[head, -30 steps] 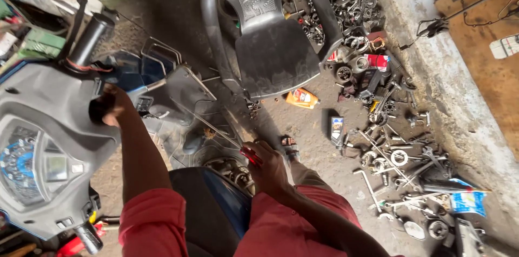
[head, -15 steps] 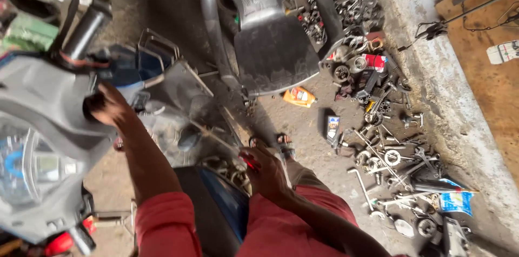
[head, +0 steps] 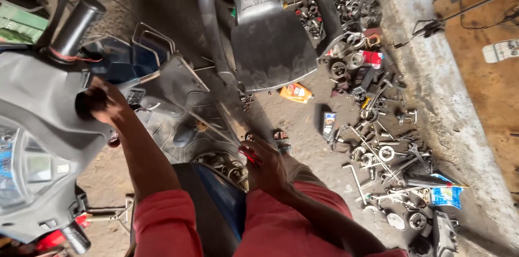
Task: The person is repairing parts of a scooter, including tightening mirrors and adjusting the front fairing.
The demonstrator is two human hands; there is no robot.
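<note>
The left hand [head: 102, 103] is closed around the scooter's handlebar grip [head: 86, 103], beside the grey dashboard [head: 38, 127]. A red-handled tool [head: 248, 155] is clasped in the right hand [head: 267, 167], above the scooter's exposed middle, near the grey chair [head: 270, 46].

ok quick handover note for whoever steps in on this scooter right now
Left hand: closed on the scooter's grey handlebar cover near the front panel.
Right hand: grip shut on a red-handled tool, tip pointing into the opened body by the grey metal frame.
Spanners and loose metal parts lie on the concrete floor to the right, beside a grey plastic chair.
Panels look off; how far the work has got cannot be told.
</note>
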